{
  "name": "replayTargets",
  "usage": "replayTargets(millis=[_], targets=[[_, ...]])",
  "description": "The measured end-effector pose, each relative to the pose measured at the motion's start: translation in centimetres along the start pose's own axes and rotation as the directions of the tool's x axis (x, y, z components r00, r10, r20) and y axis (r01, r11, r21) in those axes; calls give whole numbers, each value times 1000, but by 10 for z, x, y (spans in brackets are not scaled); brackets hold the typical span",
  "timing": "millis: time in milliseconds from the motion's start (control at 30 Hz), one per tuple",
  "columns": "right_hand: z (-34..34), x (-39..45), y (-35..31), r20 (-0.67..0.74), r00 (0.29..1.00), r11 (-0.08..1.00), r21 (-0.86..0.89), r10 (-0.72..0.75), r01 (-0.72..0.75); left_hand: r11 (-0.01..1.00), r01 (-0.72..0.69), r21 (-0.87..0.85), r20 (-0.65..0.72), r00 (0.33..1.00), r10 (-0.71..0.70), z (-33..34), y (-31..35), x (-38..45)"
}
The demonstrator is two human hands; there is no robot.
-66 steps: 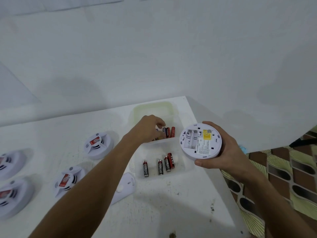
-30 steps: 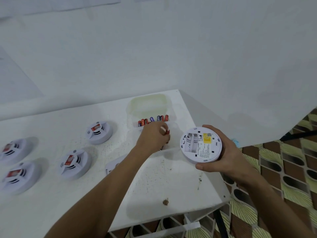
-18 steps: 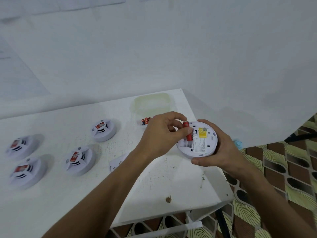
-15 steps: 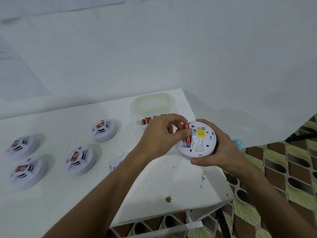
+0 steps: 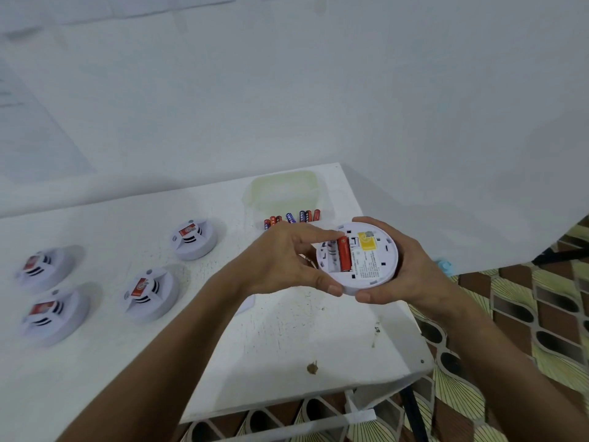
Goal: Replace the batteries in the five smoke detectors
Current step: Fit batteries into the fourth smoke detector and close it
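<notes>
While both hands meet over the right end of the table, the right hand cups a round white smoke detector from its far side, fingers curled round the rim and thumb hooked under the near edge, so that the back of the unit faces up. A yellow sticker and a printed label show on that back. The left hand grips the same detector from the other side: its thumb presses against the near rim, and its forefinger stretches across the top edge, the tip resting just by the upper end of a red battery. That battery lies lengthwise in the open compartment, in the slot nearer the label; the slot beside it looks unfilled, though the fingers shade it.

Just beyond the hands, a row of loose batteries, red and blue, lies at the near edge of a pale translucent container set by the back corner of the white table. A white flat piece peeps out from under the left wrist. Farther left, four more smoke detectors rest face up on the table, each with a red label: one nearest the batteries, one closer to the front, and a pair, and, at the far left. Patterned brown and yellow floor shows past the table's right edge.
</notes>
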State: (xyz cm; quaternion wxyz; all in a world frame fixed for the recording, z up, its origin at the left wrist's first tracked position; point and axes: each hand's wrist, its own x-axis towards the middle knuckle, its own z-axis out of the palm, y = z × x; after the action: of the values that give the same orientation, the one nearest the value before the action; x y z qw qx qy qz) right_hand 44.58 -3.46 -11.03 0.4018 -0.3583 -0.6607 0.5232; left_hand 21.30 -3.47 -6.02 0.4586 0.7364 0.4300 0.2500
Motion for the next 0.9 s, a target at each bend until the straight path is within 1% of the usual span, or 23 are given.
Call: replayTargets(millis=[167, 267, 400, 467, 533, 567, 600, 633, 667, 700, 733, 767, 833, 900], targets=[[0, 1, 1, -7, 1000, 999, 39, 10, -10, 996, -4, 90, 4, 1000, 4, 1, -6, 1], [0, -1, 4, 2, 1000, 998, 56, 16, -16, 998, -13, 55, 7, 1000, 12, 2, -8, 2], [-1, -2, 4, -8, 1000, 997, 75, 12, -11, 996, -52, 78, -11, 999, 53, 7, -7, 2], [-3, -2, 0, -18, 1000, 999, 53, -5, 6, 997, -52, 55, -8, 999, 52, 10, -7, 3], [-5, 0, -2, -29, 999, 1000, 15, -13, 14, 997, -39, 73, -6, 999, 40, 8, -6, 3], [-6, 0, -1, -33, 999, 1000, 3, -16, 16, 999, -19, 36, -12, 1000, 19, 6, -6, 3], [-7, -1, 0, -36, 999, 1000, -4, -16, 16, 999, 17, -38, -40, 999, -18, 3, -6, 4], [-9, -2, 1, -40, 999, 1000, -12, -11, 10, 993, 54, -108, -96, 993, -65, -1, -9, 6], [-12, -3, 2, -46, 999, 1000, -13, -2, 2, 986, 92, -140, -177, 977, -116, -4, -15, 9], [-14, -5, 3, -59, 998, 1000, -1, 9, -9, 985, 133, -111, -256, 954, -158, -7, -22, 14], [-16, -7, 4, -70, 997, 1000, 19, 21, -20, 982, 188, -24, -309, 933, -186, -9, -31, 18], [-18, -10, 4, -74, 997, 999, 31, 27, -25, 963, 248, 106, -323, 924, -202, -9, -38, 23], [-20, -14, 6, -66, 997, 999, 28, 29, -27, 875, 333, 351, -281, 929, -241, -6, -46, 32], [-20, -17, 8, -67, 997, 999, 23, 46, -44, 807, 373, 457, -254, 925, -284, -2, -51, 43]])
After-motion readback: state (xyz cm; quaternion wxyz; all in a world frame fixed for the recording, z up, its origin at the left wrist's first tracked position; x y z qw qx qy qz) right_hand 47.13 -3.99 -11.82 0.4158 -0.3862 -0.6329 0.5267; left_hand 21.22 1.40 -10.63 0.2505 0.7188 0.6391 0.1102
